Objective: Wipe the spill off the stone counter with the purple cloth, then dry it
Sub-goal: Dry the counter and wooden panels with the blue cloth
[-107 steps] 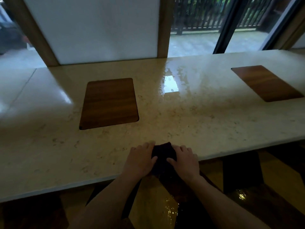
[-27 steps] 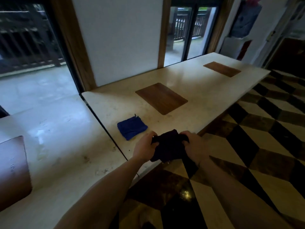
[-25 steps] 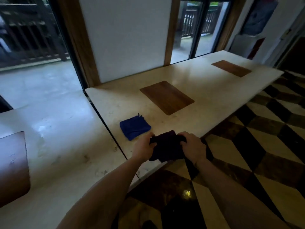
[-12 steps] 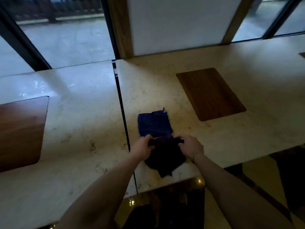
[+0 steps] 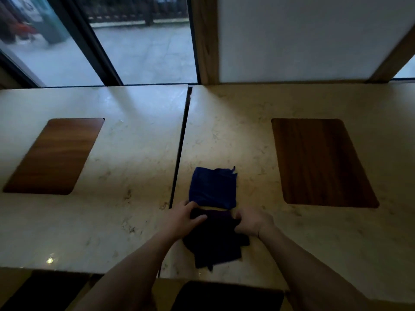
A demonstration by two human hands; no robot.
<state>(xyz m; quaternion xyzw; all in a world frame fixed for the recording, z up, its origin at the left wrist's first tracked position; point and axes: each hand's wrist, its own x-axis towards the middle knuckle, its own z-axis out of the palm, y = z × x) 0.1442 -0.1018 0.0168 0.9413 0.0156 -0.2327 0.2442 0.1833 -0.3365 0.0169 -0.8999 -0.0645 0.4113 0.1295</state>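
Purple cloth has come down flat onto the stone counter now. Left hand and right hand both pinch its far corners with curled fingers, blue cloth just beside at 12 o'clock.

No writing, label, brand mark, number or sign can be read anywhere in this view. The stone surface, its two wooden insets, the two cloths lying on it and the white wall panel behind all show plain faces. What lies outside beyond the glass is too blurred to show any lettering.
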